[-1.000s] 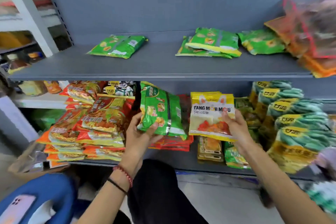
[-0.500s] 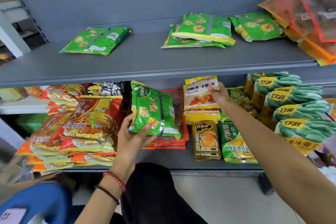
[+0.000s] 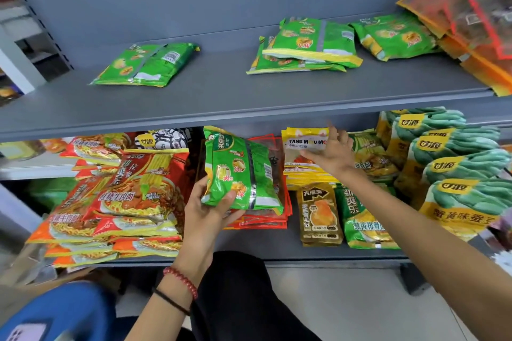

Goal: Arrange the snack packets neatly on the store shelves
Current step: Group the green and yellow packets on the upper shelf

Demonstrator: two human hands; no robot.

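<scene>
Fingers (image 3: pixel 227 197) of the left hand (image 3: pixel 206 214) curled round the bottom corner of a green packet (image 3: pixel 243 166), holding it upright before the lower shelf (image 3: pixel 263 245), presumably awaiting a slot; the right hand (image 3: pixel 332 155), fingers straight and spread, touched a yellow packet (image 3: pixel 302 144) atop its stack, seemingly squaring it.

The glossy green noodle packet (image 3: pixel 241 171) hides most of the flat red packets (image 3: pixel 263 223) behind it. The right hand's (image 3: pixel 331 155) blurred fingers (image 3: pixel 338 136) cover the end of the yellow pouch's (image 3: pixel 302 144) lettering.
</scene>
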